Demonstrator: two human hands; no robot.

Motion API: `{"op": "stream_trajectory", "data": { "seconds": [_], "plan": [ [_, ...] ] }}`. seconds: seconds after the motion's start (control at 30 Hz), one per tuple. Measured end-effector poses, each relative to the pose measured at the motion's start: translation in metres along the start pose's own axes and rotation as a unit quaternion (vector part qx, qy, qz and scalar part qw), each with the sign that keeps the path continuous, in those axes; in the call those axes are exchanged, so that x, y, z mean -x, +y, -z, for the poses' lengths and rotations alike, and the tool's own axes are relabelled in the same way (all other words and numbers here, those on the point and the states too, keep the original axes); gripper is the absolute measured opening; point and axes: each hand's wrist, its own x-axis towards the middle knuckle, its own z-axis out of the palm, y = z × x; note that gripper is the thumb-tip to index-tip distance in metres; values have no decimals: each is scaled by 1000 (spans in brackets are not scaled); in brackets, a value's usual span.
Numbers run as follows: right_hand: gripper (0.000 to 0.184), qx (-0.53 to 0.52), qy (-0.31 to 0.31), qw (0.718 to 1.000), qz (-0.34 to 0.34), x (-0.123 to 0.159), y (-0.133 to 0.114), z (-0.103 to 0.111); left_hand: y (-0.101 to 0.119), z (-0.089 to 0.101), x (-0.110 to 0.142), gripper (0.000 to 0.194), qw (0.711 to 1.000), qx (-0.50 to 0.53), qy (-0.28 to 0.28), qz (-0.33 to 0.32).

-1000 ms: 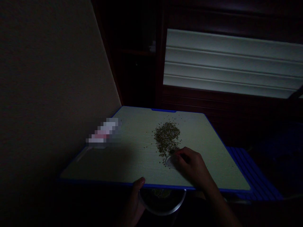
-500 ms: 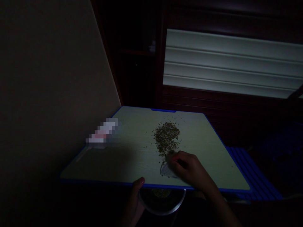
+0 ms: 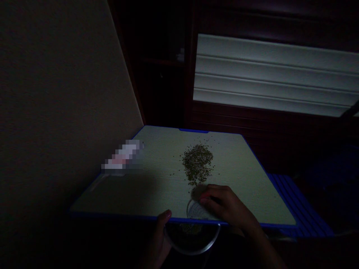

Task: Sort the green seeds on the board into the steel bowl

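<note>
A pile of small brownish-green seeds or beans (image 3: pixel 197 160) lies spread on the pale, blue-edged tabletop (image 3: pixel 157 149). My right hand (image 3: pixel 220 201) is closed near the front edge, fingers bent over a clear, round, ridged piece like a plastic lid (image 3: pixel 196 209) that lies against the surface; its far part is hidden by the hand. Just below the front edge is a metal-rimmed bowl (image 3: pixel 206 248) with more of the seeds or beans inside. My left hand (image 3: pixel 161 239) grips the bowl's left side, its thumb up at the table edge.
At the table's left edge lies a blurred white and pink packet (image 3: pixel 122 158). A plain wall (image 3: pixel 70 93) rises on the left. Behind stands dark wooden furniture with a pale slatted panel (image 3: pixel 266 74). A blue striped surface (image 3: pixel 300 205) is at the right. The room is dim.
My right hand has drawn the clear ridged piece toward me, away from the pile to the table's front edge. The left hand and bowl stay in place.
</note>
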Motion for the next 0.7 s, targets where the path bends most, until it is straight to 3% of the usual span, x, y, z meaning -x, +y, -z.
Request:
{"op": "stream_trajectory", "data": {
  "seconds": [0.23, 0.43, 0.7],
  "plan": [
    [16, -1, 6, 1000, -5, -1, 1, 0, -2, -2, 0, 54, 998, 31, -21, 42],
    [16, 66, 89, 993, -46, -1, 10, -2, -6, 9, -7, 54, 999, 5, -42, 11],
    [16, 82, 177, 976, -96, -1, 23, -2, -5, 4, -1, 56, 999, -3, -37, -1]
  ]
}}
